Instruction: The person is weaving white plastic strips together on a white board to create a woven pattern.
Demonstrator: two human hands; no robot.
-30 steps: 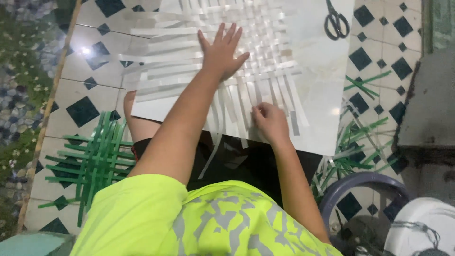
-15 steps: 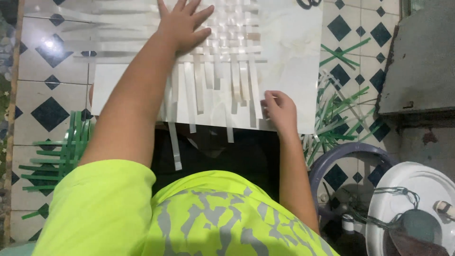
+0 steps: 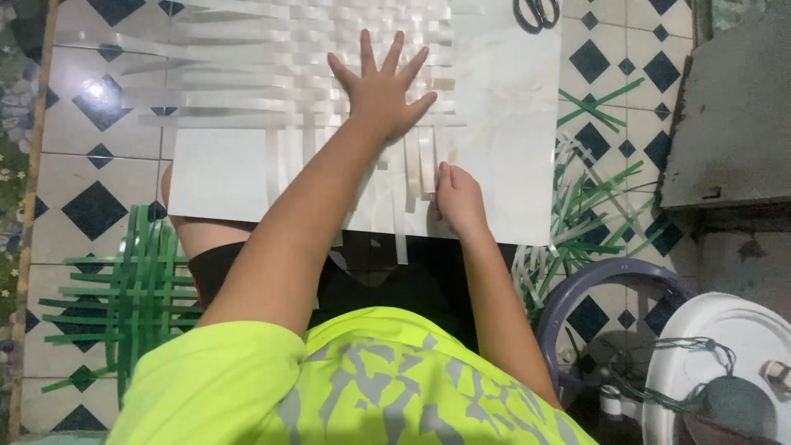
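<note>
Marbled board (image 3: 503, 124) on seemingly diamond-patterned floor tiles (image 3: 614, 62)

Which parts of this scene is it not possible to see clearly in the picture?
- Head view: the white woven strips run past the top edge.
- The scissors are cut off there too.
- The left hand covers the weave beneath its palm.
- The right hand hides its fingertips and what they pinch.
- The purple basin disappears behind the right arm.

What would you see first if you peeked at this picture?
First the left hand, spread flat on a mat of woven white strips on a pale board. The right hand pinches a strip at the mat's near edge. A green woven piece lies on the tiled floor, left.
</note>
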